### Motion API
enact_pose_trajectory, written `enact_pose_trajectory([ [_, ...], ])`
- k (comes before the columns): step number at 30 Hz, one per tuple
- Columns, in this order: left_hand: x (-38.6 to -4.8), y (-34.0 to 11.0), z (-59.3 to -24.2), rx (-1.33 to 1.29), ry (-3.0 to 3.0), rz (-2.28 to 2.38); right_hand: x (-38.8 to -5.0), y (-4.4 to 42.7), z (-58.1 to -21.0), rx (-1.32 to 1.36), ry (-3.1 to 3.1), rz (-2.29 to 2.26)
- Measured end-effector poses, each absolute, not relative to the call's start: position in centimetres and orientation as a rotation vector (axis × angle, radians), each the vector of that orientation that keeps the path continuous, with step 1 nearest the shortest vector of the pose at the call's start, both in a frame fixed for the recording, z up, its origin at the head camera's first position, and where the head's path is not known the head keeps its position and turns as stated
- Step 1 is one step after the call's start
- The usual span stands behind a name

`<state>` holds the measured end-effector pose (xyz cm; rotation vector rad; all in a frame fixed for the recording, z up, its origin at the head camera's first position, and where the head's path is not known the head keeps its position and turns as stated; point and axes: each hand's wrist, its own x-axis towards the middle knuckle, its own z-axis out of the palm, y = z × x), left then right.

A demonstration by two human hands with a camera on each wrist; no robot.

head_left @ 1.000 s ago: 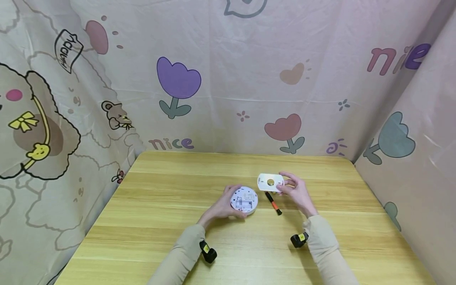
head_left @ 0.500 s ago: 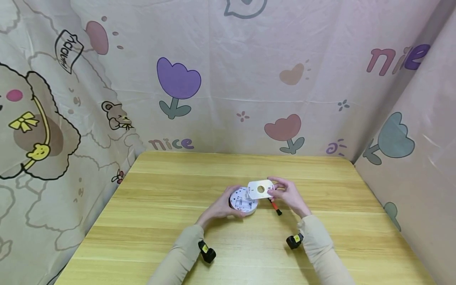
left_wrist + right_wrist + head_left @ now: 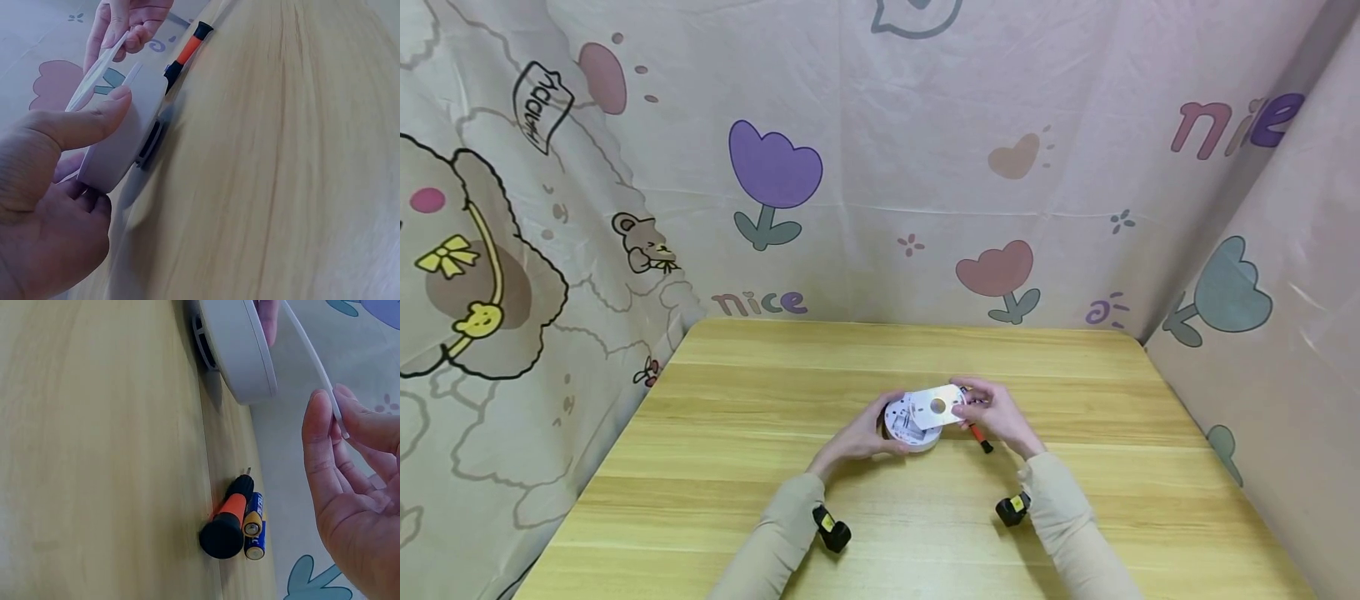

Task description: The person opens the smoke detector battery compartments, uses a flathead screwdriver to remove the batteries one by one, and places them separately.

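Note:
A round white device, which looks like a smoke detector (image 3: 904,429), shows its back with a battery bay facing up. My left hand (image 3: 863,432) grips it around its left side, thumb at the near edge and fingers at the far edge. In the left wrist view its side wall (image 3: 125,140) stands by the thumb. My right hand (image 3: 997,414) pinches a flat white mounting plate (image 3: 931,399) by its right end. The plate has a round hole and hangs tilted over the device. In the right wrist view a gap shows between plate (image 3: 310,350) and device (image 3: 240,350).
An orange and black screwdriver (image 3: 981,439) lies on the wooden table (image 3: 775,367) beneath the right hand. Two blue and gold batteries (image 3: 254,515) lie beside it in the right wrist view. A patterned curtain (image 3: 880,167) rises behind the table.
My right hand has brought the mounting plate leftward and nearer, from beside the device to over it. The plate has tilted. My left hand keeps its grip almost in place.

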<state>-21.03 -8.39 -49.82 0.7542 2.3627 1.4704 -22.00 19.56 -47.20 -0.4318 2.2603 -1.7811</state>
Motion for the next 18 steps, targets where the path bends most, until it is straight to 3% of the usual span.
enact_pose_trajectory([
  [18, -20.9, -9.3, -49.9, 0.767, 2.341, 1.439, -22.0, 18.5, -47.6, -0.473, 2.255, -1.734],
])
